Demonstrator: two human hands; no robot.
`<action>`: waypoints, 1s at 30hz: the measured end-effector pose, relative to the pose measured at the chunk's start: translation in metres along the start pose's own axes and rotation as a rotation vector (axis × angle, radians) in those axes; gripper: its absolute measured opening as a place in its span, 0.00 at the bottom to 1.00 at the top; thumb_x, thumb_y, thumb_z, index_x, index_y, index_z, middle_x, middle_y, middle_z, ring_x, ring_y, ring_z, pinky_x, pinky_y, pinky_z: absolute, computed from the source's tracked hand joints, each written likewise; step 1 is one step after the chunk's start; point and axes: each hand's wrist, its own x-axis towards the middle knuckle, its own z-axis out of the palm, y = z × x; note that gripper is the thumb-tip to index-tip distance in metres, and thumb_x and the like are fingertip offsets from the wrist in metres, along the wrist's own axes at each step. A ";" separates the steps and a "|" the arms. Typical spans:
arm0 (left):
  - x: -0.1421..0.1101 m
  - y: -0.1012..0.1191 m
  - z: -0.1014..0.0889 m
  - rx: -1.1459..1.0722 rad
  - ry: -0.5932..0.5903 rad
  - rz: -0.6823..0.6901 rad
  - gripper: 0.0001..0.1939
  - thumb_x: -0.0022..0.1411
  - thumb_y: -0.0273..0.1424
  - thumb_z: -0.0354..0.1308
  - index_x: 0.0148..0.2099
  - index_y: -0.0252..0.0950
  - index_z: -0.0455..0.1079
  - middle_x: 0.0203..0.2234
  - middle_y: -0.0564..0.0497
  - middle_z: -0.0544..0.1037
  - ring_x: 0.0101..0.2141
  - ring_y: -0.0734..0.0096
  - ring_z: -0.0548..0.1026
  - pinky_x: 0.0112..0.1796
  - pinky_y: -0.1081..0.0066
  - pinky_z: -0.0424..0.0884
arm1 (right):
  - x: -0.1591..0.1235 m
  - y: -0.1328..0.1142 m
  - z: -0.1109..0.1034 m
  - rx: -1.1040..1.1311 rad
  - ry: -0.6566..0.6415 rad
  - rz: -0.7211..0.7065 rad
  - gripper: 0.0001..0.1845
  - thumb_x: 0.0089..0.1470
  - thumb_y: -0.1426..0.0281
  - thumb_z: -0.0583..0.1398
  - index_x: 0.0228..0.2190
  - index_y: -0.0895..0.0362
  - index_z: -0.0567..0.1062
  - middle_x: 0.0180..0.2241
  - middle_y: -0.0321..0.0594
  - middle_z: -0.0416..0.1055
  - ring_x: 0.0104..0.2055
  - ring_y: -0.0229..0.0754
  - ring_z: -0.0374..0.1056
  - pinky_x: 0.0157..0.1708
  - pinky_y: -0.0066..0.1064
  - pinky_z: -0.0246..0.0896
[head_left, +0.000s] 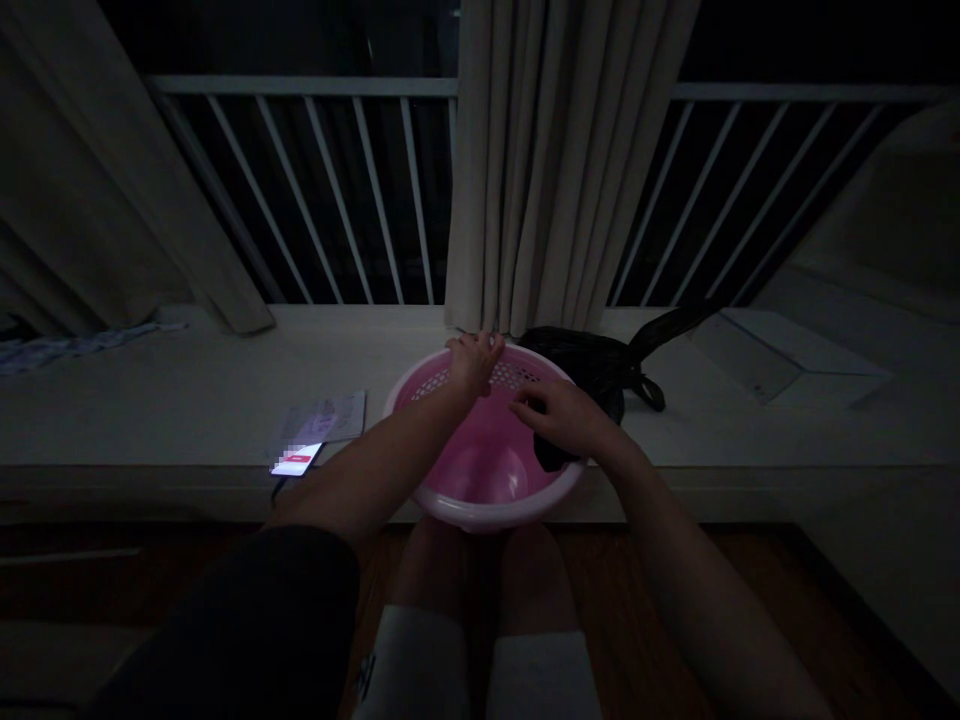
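A pink plastic basket [480, 455] with a perforated upper wall and a pale rim stands in front of me, above my knees. My left hand [472, 365] is at its far rim, fingers apart and thumb side over the inside. Over the right part of the basket, my right hand [562, 412] has its fingers curled, thumb and forefinger close together. A limp black piece, perhaps cloth [553, 455], shows just beneath that palm. What the curled fingers hold is hidden. Behind the right hand, a black plastic bag [581, 350] lies against the basket.
A lit phone [298, 459] and some paper [330, 415] lie on the white ledge [210, 400] at left. To the right is a white box [795, 360]. Curtains [547, 160] and a white railing [330, 180] stand behind. The light is dim.
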 end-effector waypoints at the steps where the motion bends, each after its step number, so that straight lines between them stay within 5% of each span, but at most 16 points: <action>1: 0.001 -0.001 -0.001 -0.002 -0.011 0.001 0.52 0.38 0.43 0.70 0.61 0.33 0.50 0.47 0.36 0.67 0.39 0.49 0.68 0.36 0.58 0.64 | 0.002 0.001 -0.001 -0.001 0.005 -0.002 0.15 0.55 0.62 0.52 0.29 0.60 0.72 0.27 0.37 0.68 0.28 0.30 0.58 0.28 0.25 0.44; 9: 0.014 -0.022 -0.009 -0.151 -0.112 0.141 0.34 0.48 0.37 0.65 0.55 0.36 0.57 0.43 0.39 0.72 0.40 0.54 0.73 0.35 0.64 0.68 | 0.012 0.006 -0.003 -0.047 0.039 0.009 0.15 0.54 0.63 0.52 0.28 0.61 0.71 0.28 0.38 0.68 0.28 0.31 0.57 0.28 0.25 0.43; 15: 0.024 -0.034 -0.012 -0.266 -0.188 0.186 0.31 0.53 0.38 0.59 0.57 0.37 0.57 0.48 0.39 0.72 0.48 0.52 0.69 0.44 0.60 0.65 | 0.012 0.006 -0.002 -0.063 0.030 0.027 0.15 0.55 0.61 0.51 0.30 0.59 0.72 0.30 0.37 0.69 0.29 0.31 0.58 0.28 0.25 0.43; 23: 0.065 -0.052 -0.020 -0.522 -0.730 0.166 0.26 0.47 0.44 0.60 0.45 0.33 0.73 0.41 0.45 0.78 0.38 0.60 0.76 0.33 0.71 0.69 | 0.002 0.002 0.002 -0.096 0.002 0.043 0.13 0.54 0.62 0.53 0.33 0.55 0.73 0.31 0.35 0.70 0.31 0.31 0.60 0.30 0.25 0.46; 28: 0.068 -0.061 -0.007 -1.042 -1.193 -0.006 0.23 0.47 0.42 0.58 0.45 0.36 0.72 0.42 0.45 0.77 0.44 0.56 0.73 0.38 0.68 0.69 | 0.001 0.000 0.001 -0.095 0.000 0.037 0.12 0.54 0.63 0.54 0.33 0.56 0.74 0.31 0.36 0.70 0.32 0.31 0.61 0.31 0.25 0.47; 30: 0.068 -0.065 -0.003 -1.168 -1.288 -0.014 0.18 0.46 0.41 0.59 0.40 0.37 0.73 0.41 0.47 0.78 0.46 0.56 0.72 0.41 0.66 0.68 | 0.001 -0.001 0.000 -0.107 -0.004 0.046 0.12 0.54 0.64 0.54 0.32 0.56 0.74 0.30 0.35 0.70 0.31 0.31 0.61 0.31 0.25 0.46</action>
